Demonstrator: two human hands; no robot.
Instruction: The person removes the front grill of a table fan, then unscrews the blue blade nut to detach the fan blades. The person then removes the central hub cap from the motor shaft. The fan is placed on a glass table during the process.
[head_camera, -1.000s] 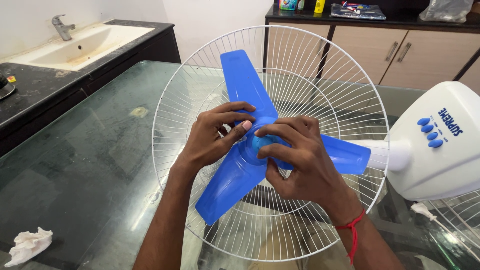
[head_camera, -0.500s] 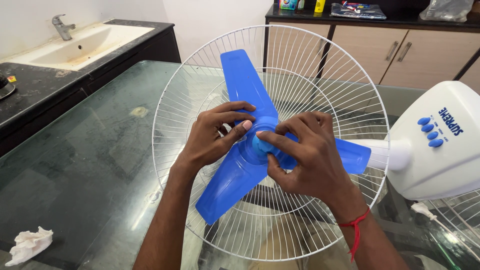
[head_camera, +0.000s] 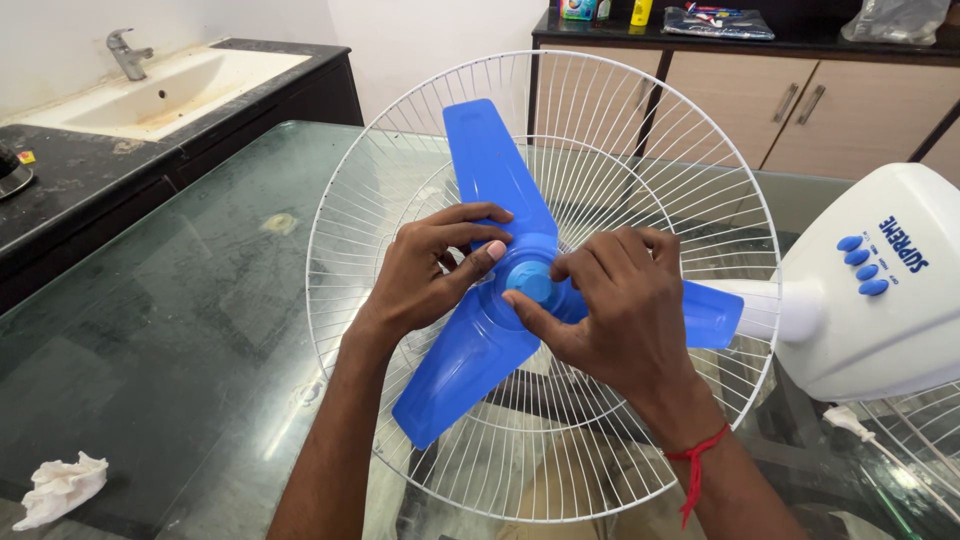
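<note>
Glass table (head_camera: 200, 300): both hands grip blue fan blade (head_camera: 495, 170) hub; wire guard (head_camera: 340, 200) behind.

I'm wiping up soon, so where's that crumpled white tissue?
The crumpled tissue lies on the glass table at the head view's bottom-left corner, left of the left forearm.
</note>
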